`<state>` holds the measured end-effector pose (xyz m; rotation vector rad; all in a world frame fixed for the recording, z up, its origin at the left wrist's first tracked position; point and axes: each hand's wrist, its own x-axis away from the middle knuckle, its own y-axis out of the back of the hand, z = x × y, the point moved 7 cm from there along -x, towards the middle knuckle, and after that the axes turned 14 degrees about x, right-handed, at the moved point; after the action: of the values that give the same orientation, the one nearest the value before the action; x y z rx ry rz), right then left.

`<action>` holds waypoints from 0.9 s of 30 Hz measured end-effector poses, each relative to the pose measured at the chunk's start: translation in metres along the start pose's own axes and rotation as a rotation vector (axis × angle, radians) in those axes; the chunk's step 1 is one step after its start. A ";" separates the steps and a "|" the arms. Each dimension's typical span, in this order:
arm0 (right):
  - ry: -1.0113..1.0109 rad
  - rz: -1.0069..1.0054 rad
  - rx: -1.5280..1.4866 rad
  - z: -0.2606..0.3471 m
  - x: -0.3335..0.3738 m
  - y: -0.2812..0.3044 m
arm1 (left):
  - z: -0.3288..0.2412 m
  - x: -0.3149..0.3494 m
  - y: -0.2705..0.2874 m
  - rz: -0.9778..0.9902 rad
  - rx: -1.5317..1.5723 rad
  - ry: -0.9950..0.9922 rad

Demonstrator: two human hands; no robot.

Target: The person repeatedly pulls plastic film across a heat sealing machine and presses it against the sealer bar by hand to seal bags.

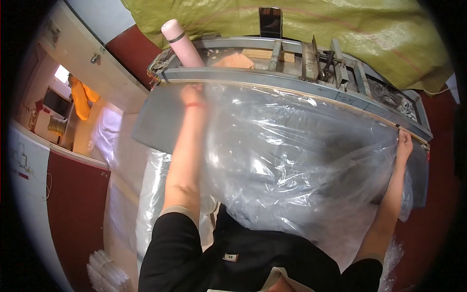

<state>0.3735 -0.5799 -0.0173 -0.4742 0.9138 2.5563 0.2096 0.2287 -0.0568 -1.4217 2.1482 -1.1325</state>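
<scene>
A wide sheet of clear plastic film (287,160) spreads in front of me, wrinkled and shiny, its far edge running along a long grey metal frame (233,74). At the film's far left corner, my left hand (193,93) is closed, slightly blurred, close against the frame's front bar. My right hand (404,142) pinches the film's right corner by the bar's right end. Both arms are stretched wide apart. Beneath the film, a dark grey panel (158,119) slopes down from the bar and shows at both sides. The film's near part hangs against my black shirt.
A pink bottle (182,44) stands at the frame's left end. Metal brackets (321,63) cross the frame's right half. Behind hangs a yellow-green woven sheet (335,29) with a dark rectangular device (270,22). Bundled clear plastic (107,272) lies low left, near an open door (92,44).
</scene>
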 end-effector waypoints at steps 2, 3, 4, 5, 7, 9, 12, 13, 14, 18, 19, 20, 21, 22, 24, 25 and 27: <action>0.025 -0.052 0.066 -0.001 0.008 0.020 | -0.001 0.055 -0.039 0.120 -0.193 0.001; 0.021 -0.053 0.049 0.005 0.010 0.020 | -0.017 0.075 -0.047 0.201 -0.424 -0.119; 0.017 -0.057 0.034 0.012 0.014 0.021 | -0.027 0.088 -0.055 0.281 -0.655 -0.237; 0.021 -0.063 0.032 0.020 0.021 0.023 | -0.015 0.077 -0.045 0.367 -0.827 -0.386; 0.122 -0.152 0.129 0.058 0.046 0.031 | 0.001 0.092 -0.039 0.507 -1.199 -0.506; 0.142 -0.174 0.094 0.096 0.078 0.047 | -0.005 0.113 -0.043 0.474 -1.352 -0.750; 0.108 -0.255 -0.002 0.132 0.132 0.086 | -0.022 0.111 -0.032 0.425 -1.272 -0.698; 0.110 -0.248 0.007 0.124 0.146 0.098 | -0.028 0.106 -0.025 0.407 -1.155 -0.694; 0.109 -0.252 0.028 0.113 0.161 0.117 | -0.026 0.111 -0.026 0.413 -1.141 -0.689; -0.042 -0.056 0.444 0.016 0.221 0.167 | -0.021 0.167 -0.042 0.616 -0.831 -0.478; -0.055 0.110 0.655 -0.018 0.238 0.170 | -0.018 0.183 -0.046 0.671 -0.731 -0.303; -0.071 0.282 0.861 -0.041 0.252 0.170 | -0.026 0.201 -0.050 0.677 -0.721 -0.296; -0.076 0.278 0.868 -0.030 0.254 0.174 | -0.027 0.221 -0.055 0.769 -0.647 -0.149; 0.001 0.324 1.052 0.007 0.255 0.167 | -0.030 0.241 -0.060 0.855 -0.572 -0.002; 0.105 0.240 1.059 0.076 0.241 0.156 | -0.039 0.276 -0.072 0.897 -0.477 0.107; 0.135 0.118 0.879 0.112 0.226 0.148 | -0.040 0.292 -0.077 0.924 -0.393 0.210; 0.201 0.192 0.454 0.198 0.203 0.100 | -0.047 0.312 -0.077 0.917 -0.306 0.319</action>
<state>0.1144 -0.4727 0.0926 -0.5289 1.6309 2.3790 0.0862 -0.0400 0.0783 -0.1974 2.7896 -0.7005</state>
